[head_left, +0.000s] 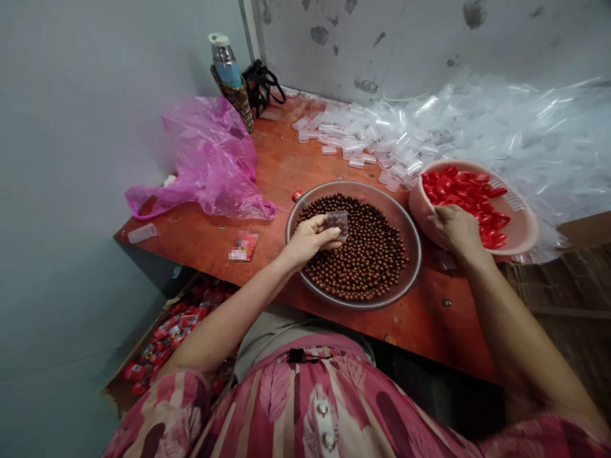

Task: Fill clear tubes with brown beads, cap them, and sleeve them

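Two hands are busy over the desk [274,166], and I read the step in hand as handling one small clear plastic container [337,222] with the left while the right works at the bowl beside it. My left hand [309,243] reaches over the grey basin [413,247], its thumb and fingers pinching the container from the left side; the container sits at the fingertips, its right part sticking out past them, above the glossy brown balls [363,270] that fill most of the basin. I cannot tell whether the brown I see through its wall lies inside it or only behind. My right hand [457,230] is at the near-left rim of the pink plastic bowl [525,224], its fingers bent and partly hidden, so whether they grasp the rim, one of the red plastic pieces [459,186] or nothing, I cannot tell. As I judge it, the next move calls for a light, level pinch on the left, since thin plastic could flex or slip, and for lifting the right fingers clear of the bowl's rim without tipping it. Beyond both vessels, toward the far right, lies a heap of clear plastic containers [458,124].
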### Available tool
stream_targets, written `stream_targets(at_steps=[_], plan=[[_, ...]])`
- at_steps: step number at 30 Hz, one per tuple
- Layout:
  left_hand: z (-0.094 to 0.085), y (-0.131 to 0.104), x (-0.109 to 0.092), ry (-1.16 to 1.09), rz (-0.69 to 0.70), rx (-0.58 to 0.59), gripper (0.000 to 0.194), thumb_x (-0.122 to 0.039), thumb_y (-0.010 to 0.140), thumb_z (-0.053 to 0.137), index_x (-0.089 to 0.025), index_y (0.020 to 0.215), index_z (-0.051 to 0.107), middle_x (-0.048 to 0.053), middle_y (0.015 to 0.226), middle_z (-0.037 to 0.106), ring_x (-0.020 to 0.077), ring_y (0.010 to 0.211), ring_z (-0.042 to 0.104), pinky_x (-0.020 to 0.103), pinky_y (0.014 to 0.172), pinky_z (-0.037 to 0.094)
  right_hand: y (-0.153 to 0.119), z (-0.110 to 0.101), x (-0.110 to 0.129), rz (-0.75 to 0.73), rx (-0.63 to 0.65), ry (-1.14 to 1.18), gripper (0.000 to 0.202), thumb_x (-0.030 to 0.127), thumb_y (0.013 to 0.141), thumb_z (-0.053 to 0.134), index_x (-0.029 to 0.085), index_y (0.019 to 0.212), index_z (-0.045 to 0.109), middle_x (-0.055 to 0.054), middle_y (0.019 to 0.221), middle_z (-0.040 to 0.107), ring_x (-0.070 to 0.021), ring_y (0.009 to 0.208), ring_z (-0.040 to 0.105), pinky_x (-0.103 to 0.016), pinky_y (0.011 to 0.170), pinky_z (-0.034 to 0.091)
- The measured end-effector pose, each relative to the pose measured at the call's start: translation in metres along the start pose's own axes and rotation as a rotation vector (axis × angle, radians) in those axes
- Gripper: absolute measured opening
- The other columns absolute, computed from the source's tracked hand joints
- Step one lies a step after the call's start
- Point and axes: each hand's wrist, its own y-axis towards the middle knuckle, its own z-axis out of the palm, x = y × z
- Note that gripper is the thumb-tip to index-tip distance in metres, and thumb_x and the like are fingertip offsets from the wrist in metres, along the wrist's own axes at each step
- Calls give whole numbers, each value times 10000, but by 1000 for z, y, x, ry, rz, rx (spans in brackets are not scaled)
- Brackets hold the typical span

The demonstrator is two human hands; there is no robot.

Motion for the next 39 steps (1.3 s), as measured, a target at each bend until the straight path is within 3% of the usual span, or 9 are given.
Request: stream_targets(at_steps=[4, 6, 8, 11, 16, 21, 27, 34, 39], plan=[[0, -1, 0, 15, 5, 16, 466, -283, 653, 782, -153, 1072, 623, 95, 1070, 688, 176, 874, 689, 270, 730, 555, -18, -35, 27, -75, 75, 45, 310, 419, 876, 544, 194, 1008, 712, -179, 1013, 690, -323, 832, 652, -410, 675, 448], [1, -2, 0, 23, 7, 7, 485, -274, 640, 785, -161, 1083, 621, 89, 1078, 683, 171, 867, 687, 269, 729, 554, -28, -51, 49, -78, -87, 75, 304, 393, 907, 487, 211, 1027, 698, -172, 1054, 685, -328, 837, 662, -462, 688, 484], [1, -3, 0, 43, 5, 9, 485, -275, 628, 788, -161, 1071, 628, 79, 1045, 684, 162, 843, 681, 282, 742, 556, -37, -57, 78, -341, -120, 235, 283, 314, 926, 450, 216, 1061, 678, -130, 1081, 690, -281, 895, 667, -430, 762, 512], [0, -5, 1, 107, 20, 7, 457, -319, 625, 788, -153, 1027, 647, 61, 981, 683, 153, 817, 661, 299, 757, 556, -46, -47, 122, -639, 187, 155, 238, 202, 890, 475, 154, 994, 684, -140, 1016, 706, -282, 866, 668, -420, 753, 522], [-6, -6, 6, 328, 118, 7, 418, -392, 677, 751, -144, 1002, 663, 53, 988, 678, 173, 871, 632, 315, 802, 546, -53, -19, 155, -666, 296, 122, 300, 75, 877, 410, 98, 879, 709, -172, 903, 732, -253, 802, 690, -357, 723, 512], [-7, -4, 6, 429, 132, 4, 454, -422, 697, 730, -141, 1044, 647, 57, 1008, 681, 196, 900, 629, 339, 821, 546, -56, -21, 143, -596, 253, 128, 266, 155, 874, 446, 99, 889, 706, -192, 943, 725, -279, 837, 690, -357, 709, 502], [-5, -6, 4, 779, 238, 55, 342, -399, 759, 671, -193, 1031, 694, 56, 1029, 715, 230, 965, 642, 357, 928, 482, -73, -36, 127, -484, -189, 744, 260, 294, 928, 453, 186, 1032, 664, -69, 1011, 708, -172, 933, 656, -276, 846, 487], [-4, -9, 3, 817, 240, 98, 337, -400, 770, 664, -225, 1056, 700, 43, 1071, 719, 228, 1001, 648, 344, 953, 474, -100, -33, 131, -513, -179, 946, 322, 300, 926, 419, 274, 1177, 620, -39, 1144, 668, -182, 1043, 622, -326, 946, 481], [-5, -10, 4, 646, 173, 90, 346, -401, 772, 680, -214, 1063, 689, 55, 1108, 694, 225, 1009, 642, 361, 918, 521, -98, -37, 69, -185, -368, 912, 286, 330, 909, 474, 242, 1089, 678, -53, 1088, 711, -224, 995, 654, -372, 942, 486]])
